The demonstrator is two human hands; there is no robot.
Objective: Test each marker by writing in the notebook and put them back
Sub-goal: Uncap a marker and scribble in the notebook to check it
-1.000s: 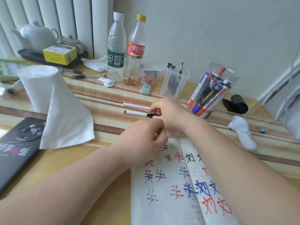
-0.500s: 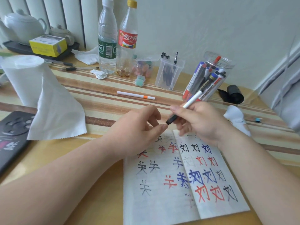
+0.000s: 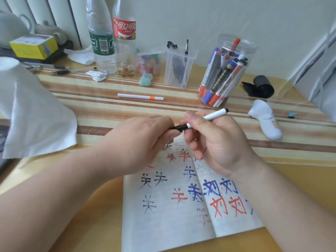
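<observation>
Evidently getting well into the job, going by the open white paper notebook (image 3: pixel 169 206) already carrying many black, red and blue characters. Pinching the slim white marker (image 3: pixel 214 115) by its barrel with the right hand (image 3: pixel 214 142) just above the pages, and curling the fingers of the left hand (image 3: pixel 138 142) round its black cap (image 3: pixel 180 127), probably pulling it free. Leaving yet the test stroke, recapping and returning this pen to the clear plastic jar (image 3: pixel 249 50) of markers, plus handling the white orange-banded marker (image 3: pixel 140 96) lying alone on the striped table (image 3: pixel 101 110).
</observation>
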